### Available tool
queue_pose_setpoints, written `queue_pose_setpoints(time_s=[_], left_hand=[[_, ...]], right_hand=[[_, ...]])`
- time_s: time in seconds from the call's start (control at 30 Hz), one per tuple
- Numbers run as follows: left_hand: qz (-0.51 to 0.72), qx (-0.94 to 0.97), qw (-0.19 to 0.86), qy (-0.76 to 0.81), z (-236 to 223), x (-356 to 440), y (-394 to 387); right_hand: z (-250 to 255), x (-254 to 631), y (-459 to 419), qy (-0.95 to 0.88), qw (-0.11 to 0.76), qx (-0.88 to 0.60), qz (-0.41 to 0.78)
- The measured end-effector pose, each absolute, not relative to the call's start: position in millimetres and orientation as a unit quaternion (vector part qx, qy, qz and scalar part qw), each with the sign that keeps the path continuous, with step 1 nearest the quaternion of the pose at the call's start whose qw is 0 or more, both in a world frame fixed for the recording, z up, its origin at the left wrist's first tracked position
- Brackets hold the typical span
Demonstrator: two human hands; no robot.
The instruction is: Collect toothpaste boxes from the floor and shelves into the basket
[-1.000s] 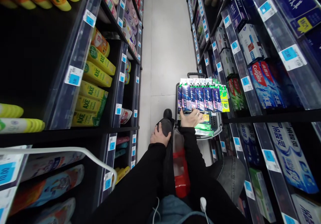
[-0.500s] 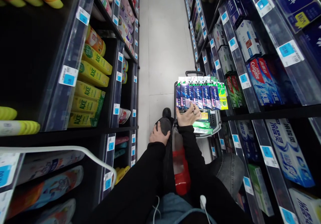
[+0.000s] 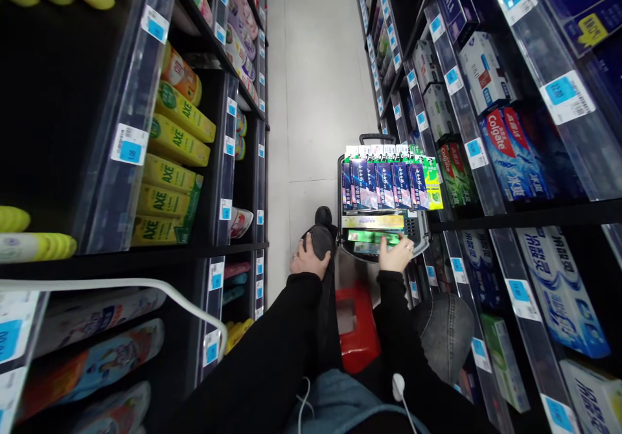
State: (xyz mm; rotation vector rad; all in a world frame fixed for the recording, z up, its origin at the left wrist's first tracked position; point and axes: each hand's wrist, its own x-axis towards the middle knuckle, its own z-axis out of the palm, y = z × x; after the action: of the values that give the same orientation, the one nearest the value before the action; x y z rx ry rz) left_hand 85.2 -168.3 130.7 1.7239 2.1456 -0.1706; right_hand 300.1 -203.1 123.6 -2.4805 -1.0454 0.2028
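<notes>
My left hand rests on my dark-trousered knee, its fingers spread. At the near right part of a grey basket, my right hand reaches in with thumb and fingers apart. It is beside the right end of a green box lying flat, and I cannot make out whether the fingertips touch it. Parallel to that box, a yellowish toothpaste box lies just beyond it. Across the basket's far side stands a row of blue-purple toothpaste boxes, with a green-yellow box at its right end.
Shelves flank the narrow aisle floor. Yellow AXE boxes stand on the left, and Colgate boxes on the right. A red plastic stool or basket is beneath me. A white cable-like rail juts out at lower left.
My right hand has left the row of blue-purple boxes and moved nearer and to the right, uncovering the yellowish box. My left hand has stayed on the knee.
</notes>
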Motion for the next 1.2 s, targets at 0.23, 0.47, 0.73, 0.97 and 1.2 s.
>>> queue_pose_setpoints(time_s=[0.23, 0.47, 0.73, 0.97, 1.2], left_hand=[[-0.066, 0.611, 0.204, 0.762, 130.9, 84.1, -166.8], [-0.066, 0.615, 0.199, 0.76, 129.7, 83.5, -166.9], [-0.063, 0.616, 0.197, 0.76, 128.7, 83.4, -167.2], [-0.062, 0.614, 0.195, 0.762, 128.6, 83.6, -167.2], [-0.056, 0.612, 0.2, 0.763, 129.4, 84.0, -166.8]], right_hand=[[76.5, 384.7, -210.3, -0.34, 0.016, -0.915, 0.215], [59.5, 397.8, -192.6, -0.367, 0.016, -0.898, 0.242], [57.1, 418.7, -187.6, -0.444, 0.015, -0.846, 0.293], [63.9, 425.9, -194.6, -0.601, -0.091, -0.758, 0.237], [62.3, 431.6, -192.8, -0.634, -0.09, -0.713, 0.287]])
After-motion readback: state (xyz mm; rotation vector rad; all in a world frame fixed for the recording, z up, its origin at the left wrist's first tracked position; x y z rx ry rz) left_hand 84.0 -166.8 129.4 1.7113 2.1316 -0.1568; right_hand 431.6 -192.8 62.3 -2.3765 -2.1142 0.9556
